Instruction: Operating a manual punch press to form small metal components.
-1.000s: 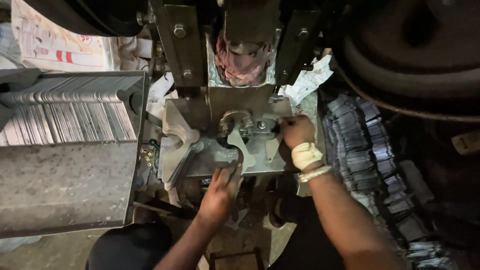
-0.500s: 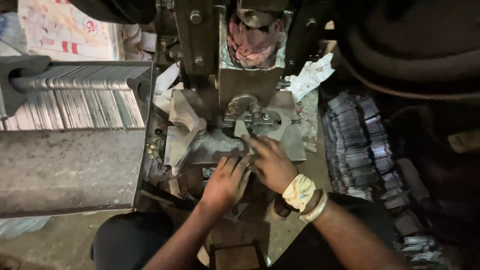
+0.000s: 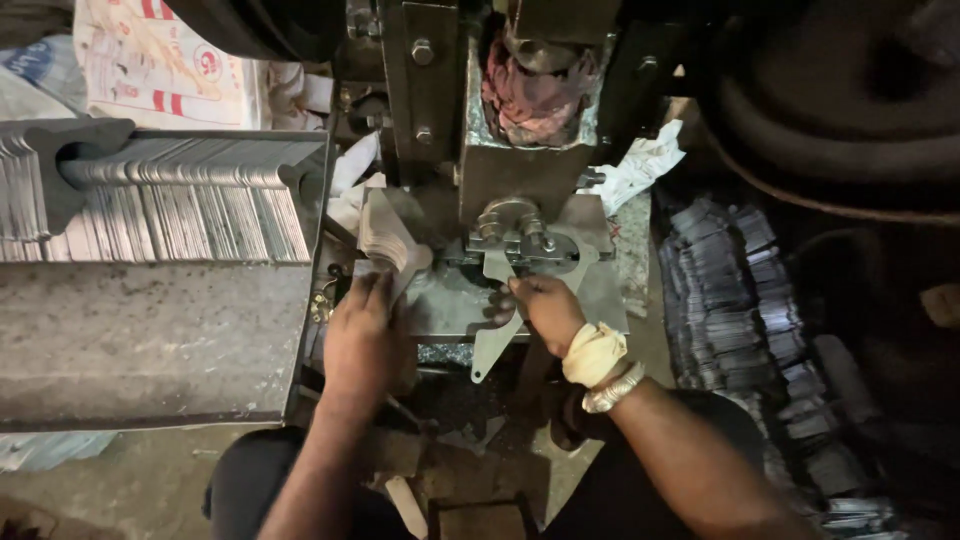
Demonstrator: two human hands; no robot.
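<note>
My left hand (image 3: 362, 335) rests on a small stack of flat metal blanks (image 3: 385, 235) leaning at the left side of the press bed (image 3: 450, 310), fingers closed around them. My right hand (image 3: 545, 308), its wrist wrapped in cloth with a bangle, grips a long flat metal piece (image 3: 492, 340) whose upper end sits under the press die (image 3: 510, 225). The piece's lower end hangs over the bed's front edge.
A grey metal tray (image 3: 150, 340) at the left holds a long row of stacked blanks (image 3: 180, 215). Finished pieces lie heaped at the right (image 3: 730, 300). The press ram (image 3: 530, 100) with red cloth stands above. A large dark wheel (image 3: 840, 110) fills the upper right.
My left hand has moved left from the bed's middle to the leaning stack of blanks. My right hand has shifted onto the long piece at the die.
</note>
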